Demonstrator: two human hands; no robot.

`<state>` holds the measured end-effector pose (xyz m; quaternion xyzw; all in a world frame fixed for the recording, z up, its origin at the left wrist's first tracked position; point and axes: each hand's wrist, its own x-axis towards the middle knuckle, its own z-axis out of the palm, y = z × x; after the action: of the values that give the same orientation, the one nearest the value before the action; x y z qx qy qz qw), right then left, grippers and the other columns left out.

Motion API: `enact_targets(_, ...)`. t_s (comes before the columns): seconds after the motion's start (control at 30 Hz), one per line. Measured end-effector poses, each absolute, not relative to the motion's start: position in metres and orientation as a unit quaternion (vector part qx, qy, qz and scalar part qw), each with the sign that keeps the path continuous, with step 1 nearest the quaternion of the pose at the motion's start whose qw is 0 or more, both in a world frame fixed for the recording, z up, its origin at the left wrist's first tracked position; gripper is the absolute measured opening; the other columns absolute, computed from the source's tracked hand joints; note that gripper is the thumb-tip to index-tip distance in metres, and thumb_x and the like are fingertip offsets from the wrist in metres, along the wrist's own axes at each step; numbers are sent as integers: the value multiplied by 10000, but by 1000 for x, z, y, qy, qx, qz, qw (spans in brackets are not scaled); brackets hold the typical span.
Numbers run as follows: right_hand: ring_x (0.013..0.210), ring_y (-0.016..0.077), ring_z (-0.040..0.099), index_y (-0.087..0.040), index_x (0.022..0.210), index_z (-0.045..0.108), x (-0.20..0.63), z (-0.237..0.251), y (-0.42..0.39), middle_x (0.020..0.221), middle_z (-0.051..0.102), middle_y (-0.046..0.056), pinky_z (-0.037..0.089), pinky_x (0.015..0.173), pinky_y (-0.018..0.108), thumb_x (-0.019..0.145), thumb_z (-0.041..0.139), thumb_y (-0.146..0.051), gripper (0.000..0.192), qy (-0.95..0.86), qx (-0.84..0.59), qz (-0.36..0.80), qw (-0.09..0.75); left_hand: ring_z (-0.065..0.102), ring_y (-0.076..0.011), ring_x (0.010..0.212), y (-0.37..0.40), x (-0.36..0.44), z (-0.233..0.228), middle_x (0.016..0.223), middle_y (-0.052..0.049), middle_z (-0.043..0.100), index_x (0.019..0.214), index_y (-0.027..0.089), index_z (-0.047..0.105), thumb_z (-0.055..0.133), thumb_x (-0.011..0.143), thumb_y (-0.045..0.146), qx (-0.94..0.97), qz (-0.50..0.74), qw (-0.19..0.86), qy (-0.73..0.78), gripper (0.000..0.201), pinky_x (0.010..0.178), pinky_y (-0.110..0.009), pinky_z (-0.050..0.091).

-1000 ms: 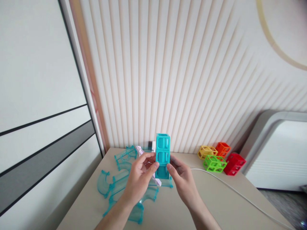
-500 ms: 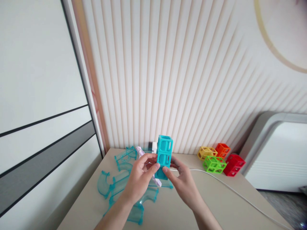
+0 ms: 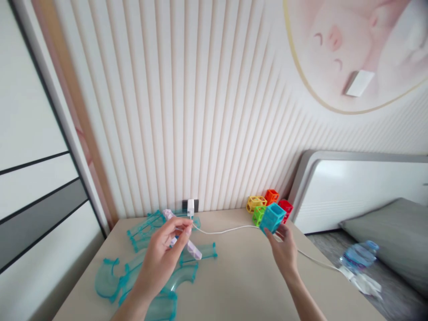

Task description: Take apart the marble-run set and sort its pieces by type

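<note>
My right hand (image 3: 284, 249) grips a stack of teal open-sided cube blocks (image 3: 272, 217) by its lower end. The stack is tilted and hangs in front of the coloured blocks at the back right. My left hand (image 3: 162, 252) holds nothing; its fingers are loosely curled, with thumb and index tips close but apart. Beneath and behind it lie clear teal track pieces (image 3: 109, 281), some curved and some straight. A pale lilac faceted stick (image 3: 194, 250) rests among them, partly covered by my left hand.
Yellow (image 3: 256, 203), green (image 3: 258, 216), orange-red (image 3: 271, 196) and red (image 3: 286, 208) frame blocks stand near the wall. A white cable (image 3: 230, 230) runs from a plugged-in charger (image 3: 190, 207) across the table (image 3: 240, 276). Right of the table are a bottle (image 3: 359, 256) and a grey pillow (image 3: 394, 236).
The teal stack has gone from between both hands to the right, held only by my right hand. My left hand has let go of it. The view has turned right.
</note>
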<state>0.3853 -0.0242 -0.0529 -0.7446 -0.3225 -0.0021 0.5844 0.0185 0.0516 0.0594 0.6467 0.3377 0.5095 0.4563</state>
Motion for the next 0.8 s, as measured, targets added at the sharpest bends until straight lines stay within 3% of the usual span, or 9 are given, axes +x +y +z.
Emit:
enact_targets(0.17, 957, 385, 668, -95, 1185, 563, 478, -73, -57, 1144, 686, 247, 515, 856, 522, 595, 649, -759, 892, -203, -824, -64, 524, 701, -220, 922, 48, 22, 54, 988, -58, 726, 1043, 212, 714, 668, 918, 480, 672, 467, 469, 333, 299, 795, -275, 584)
enact_targets(0.33, 945, 370, 672, -96, 1232, 544, 508, -89, -65, 1149, 694, 238, 509, 831, 472, 612, 608, -727, 887, -178, -846, -59, 499, 717, -223, 956, 43, 21, 45, 1018, -61, 732, 1060, 205, 684, 627, 947, 487, 700, 452, 438, 339, 309, 851, -292, 597)
enact_targets(0.5, 986, 386, 680, -98, 1244, 560, 519, -107, -65, 1161, 706, 248, 500, 847, 465, 636, 601, -700, 857, -188, -859, -43, 473, 727, -215, 987, 32, 2, 22, 1044, -56, 743, 1032, 225, 694, 623, 956, 446, 758, 425, 346, 355, 244, 864, -251, 596)
enact_targets(0.67, 947, 360, 705, -98, 1280, 552, 522, -118, -66, 1145, 727, 232, 518, 819, 437, 663, 590, -718, 876, -217, -860, -37, 461, 753, -202, 847, 22, -33, -26, 929, -25, 762, 968, 268, 710, 625, 952, 400, 799, 435, 221, 351, 158, 743, -232, 626)
enact_targets(0.8, 914, 357, 703, -84, 1292, 551, 523, -123, -68, 1112, 732, 232, 528, 786, 442, 682, 586, -708, 873, -235, -857, -52, 456, 760, -223, 802, 20, -61, -67, 926, -37, 762, 1027, 287, 702, 607, 950, 369, 817, 447, 130, 340, 147, 688, -261, 641)
